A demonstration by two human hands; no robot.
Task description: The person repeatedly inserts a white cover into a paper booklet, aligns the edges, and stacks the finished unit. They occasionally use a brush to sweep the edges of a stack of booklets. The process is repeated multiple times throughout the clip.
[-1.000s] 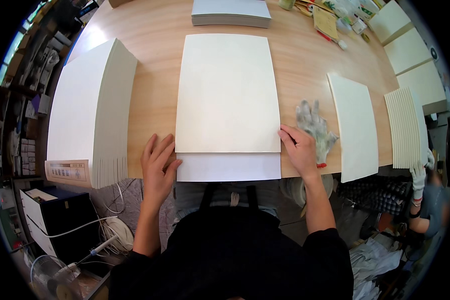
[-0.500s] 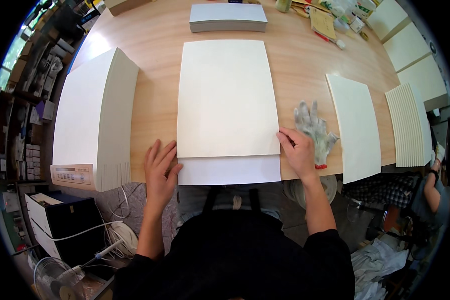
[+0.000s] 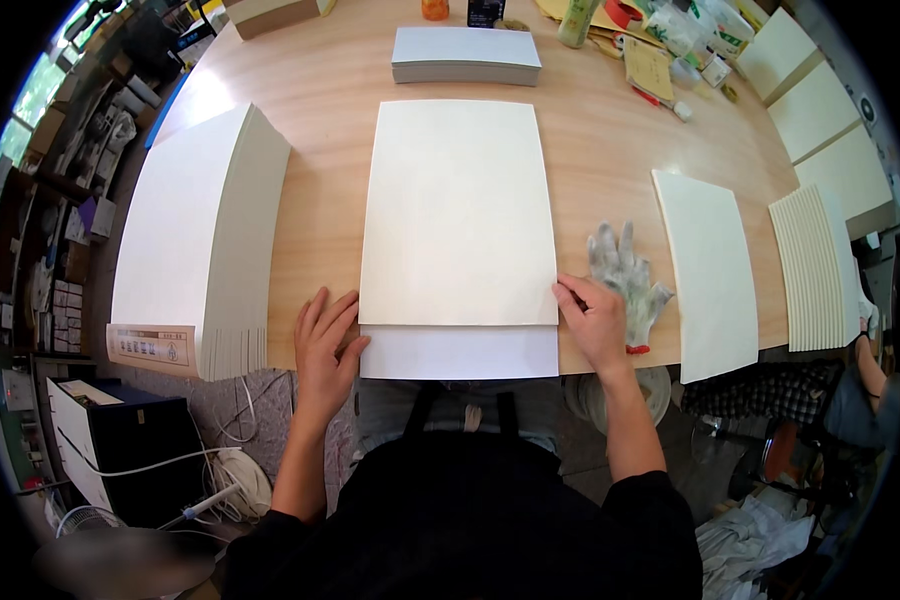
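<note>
A stack of cream paper lies in front of me, partly covering a white sheet that shows along its near side. My left hand rests on the table beside the left edge, fingers stretched and slightly spread, tips touching the stack's side. At the right edge, my right hand has its fingers curled, thumb and forefinger pinching at the near right of the cream paper. A grey-white work glove with a red cuff lies just right of that hand.
A tall paper stack stands left on the wooden table. Smaller stacks lie at the back and right, with a ridged pile beyond. Bags and tools clutter the far right. A person's arm shows at the right edge.
The view has shifted a little, so the table contents appear lower and more of the far side shows. Both hands keep their places at the paper's edges.
</note>
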